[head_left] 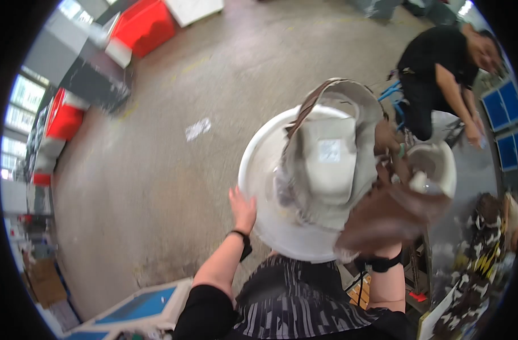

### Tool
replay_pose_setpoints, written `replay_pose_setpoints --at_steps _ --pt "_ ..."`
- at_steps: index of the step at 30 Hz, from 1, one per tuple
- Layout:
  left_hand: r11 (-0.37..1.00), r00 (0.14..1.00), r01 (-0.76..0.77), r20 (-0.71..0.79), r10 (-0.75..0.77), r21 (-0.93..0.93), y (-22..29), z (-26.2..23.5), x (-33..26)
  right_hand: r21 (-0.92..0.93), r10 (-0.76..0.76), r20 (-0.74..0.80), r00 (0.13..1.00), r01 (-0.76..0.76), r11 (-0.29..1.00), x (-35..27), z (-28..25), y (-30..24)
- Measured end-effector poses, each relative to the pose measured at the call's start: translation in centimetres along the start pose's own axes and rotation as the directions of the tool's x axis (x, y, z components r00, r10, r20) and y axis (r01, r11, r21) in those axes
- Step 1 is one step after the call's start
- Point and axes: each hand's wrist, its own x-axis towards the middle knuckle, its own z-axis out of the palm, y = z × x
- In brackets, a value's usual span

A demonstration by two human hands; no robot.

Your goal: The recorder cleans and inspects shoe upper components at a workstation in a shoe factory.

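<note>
A large round white tub (247,164) stands in front of me. Spread across it is a bag-like piece (366,124) with a grey lining and brown outer material; a white label sits on a grey inner panel (332,181). My left hand (244,211) is at the tub's left rim, fingers apart, holding nothing. A brown flap (395,218), smeared by motion, covers most of my right hand (389,249), so its fingers are hidden. Both my wrists wear black bands.
A smaller off-white container (449,167) stands right of the tub. Beyond it a person in black (432,71) bends forward. Brown and white pieces (468,294) lie on the right. Red bins (145,27) stand far left. A paper sheet (198,130) lies on the floor.
</note>
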Motion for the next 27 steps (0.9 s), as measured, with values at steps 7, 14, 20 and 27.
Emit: replay_pose_setpoints --at_steps 7,14,20,27 --pt "0.684 0.929 -0.014 0.243 0.278 -0.73 9.3 0.3 -3.4 0.188 -0.508 -0.28 0.814 0.566 0.803 -4.5 0.3 -6.0" --pt "0.119 0.659 0.721 0.728 0.187 -0.683 14.1 0.8 -8.4 0.276 -0.653 -0.396 0.645 0.762 0.586 -5.9 -8.1 -7.9" --pt "0.119 0.541 0.826 0.834 0.108 -0.551 26.9 1.5 -8.7 0.349 -0.638 -0.434 0.637 0.771 0.533 -7.1 -24.7 -12.2" --pt "0.267 0.518 0.744 0.782 0.348 -0.612 49.2 5.8 -10.9 0.363 -0.596 -0.421 0.684 0.729 0.58 -9.9 -47.5 -18.7"
